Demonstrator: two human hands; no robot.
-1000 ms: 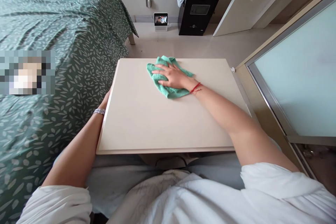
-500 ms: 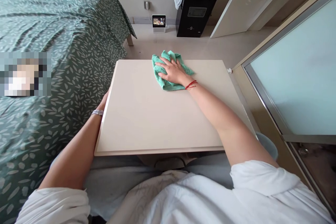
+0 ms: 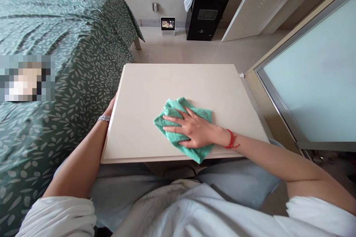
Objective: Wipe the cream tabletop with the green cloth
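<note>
A green cloth (image 3: 172,137) lies spread on the pale table (image 3: 139,118), one corner reaching over the near edge. My right hand (image 3: 193,127) presses flat on the cloth with its fingers spread; a red string bracelet is round that wrist. At the table's left side is my left hand (image 3: 111,105), mostly hidden by the table edge, so its fingers cannot be made out. A light band circles the left wrist.
On the left is a bed (image 3: 91,55) with a green leaf-patterned cover. Beyond the table stand a small screen (image 3: 168,26) and a black cabinet (image 3: 204,18) with clothes on top. A frosted panel (image 3: 311,81) is at the right.
My right hand and the green cloth have moved from the table's far edge toward me, down to the near edge. My left hand has stayed at the left side.
</note>
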